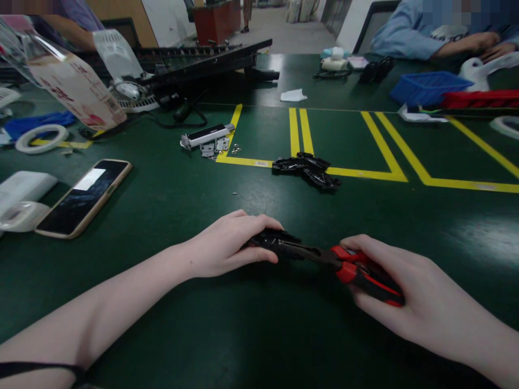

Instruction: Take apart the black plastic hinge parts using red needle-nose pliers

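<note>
Between thumb and fingers, my left hand [233,243] grips a black plastic part [271,240]. My right hand [401,286] is closed around the handles of red and black pliers [348,265]. The long jaws of the pliers reach left and meet the black part; exactly what they pinch I cannot make out. Farther up the table lie several similar black parts [308,167] in a small heap. A tiny metal pin [234,193] rests alone on the green surface, and small metal pieces [214,147] sit beside a white and black bar-shaped part [208,135].
A phone [85,197] and a white tape roll [42,138] lie at left, near a tilted bottle [73,81]. Yellow tape lines [365,173] mark the green table. At far right is a blue bin [432,86]; a person's blue sleeve [409,32] shows behind it.
</note>
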{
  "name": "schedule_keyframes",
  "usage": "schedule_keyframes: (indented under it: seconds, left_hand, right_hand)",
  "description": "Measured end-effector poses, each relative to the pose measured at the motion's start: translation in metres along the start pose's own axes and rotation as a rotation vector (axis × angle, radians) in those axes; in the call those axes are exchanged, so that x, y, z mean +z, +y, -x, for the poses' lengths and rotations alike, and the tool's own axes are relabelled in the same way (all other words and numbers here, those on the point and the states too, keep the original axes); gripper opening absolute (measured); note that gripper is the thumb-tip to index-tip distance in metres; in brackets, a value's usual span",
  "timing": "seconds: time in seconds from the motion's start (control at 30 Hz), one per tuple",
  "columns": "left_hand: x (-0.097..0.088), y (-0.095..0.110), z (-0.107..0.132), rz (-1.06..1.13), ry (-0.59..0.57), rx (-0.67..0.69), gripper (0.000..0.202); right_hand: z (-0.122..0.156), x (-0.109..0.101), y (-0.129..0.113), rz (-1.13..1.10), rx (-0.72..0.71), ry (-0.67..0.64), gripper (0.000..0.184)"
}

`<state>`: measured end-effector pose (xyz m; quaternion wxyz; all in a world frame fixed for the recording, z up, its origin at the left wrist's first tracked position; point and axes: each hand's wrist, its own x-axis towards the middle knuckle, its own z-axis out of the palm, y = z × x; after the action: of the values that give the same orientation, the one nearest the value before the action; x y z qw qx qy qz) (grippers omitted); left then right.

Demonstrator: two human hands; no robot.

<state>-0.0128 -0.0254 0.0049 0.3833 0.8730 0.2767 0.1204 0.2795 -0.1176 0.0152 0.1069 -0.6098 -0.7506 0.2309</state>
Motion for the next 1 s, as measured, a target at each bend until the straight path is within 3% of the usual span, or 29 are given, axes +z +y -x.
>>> schedule_keyframes:
  seconds: [0.13, 0.4, 0.6, 1.0]
  left_hand:
    - [0.0, 0.0, -0.001, -0.006, -0.013, 0.02, 0.035]
    - [-0.001, 0.0, -0.003, -0.067, -0.046, 0.04, 0.037]
    - [0.0, 0.001, -0.004, -0.083, -0.044, -0.009, 0.037]
    - [0.002, 0.001, -0.005, -0.118, -0.083, 0.052, 0.037]
  right_hand:
    - [0.0, -0.003, -0.002, 0.037, -0.031, 0.013, 0.038]
    - [-0.004, -0.001, 0.023, 0.192, -0.251, 0.067, 0.047]
    - [-0.004, 0.003, 0.018, 0.214, -0.162, 0.038, 0.044]
    - [-0.007, -0.01, 0.017, 0.197, -0.183, -0.008, 0.037]
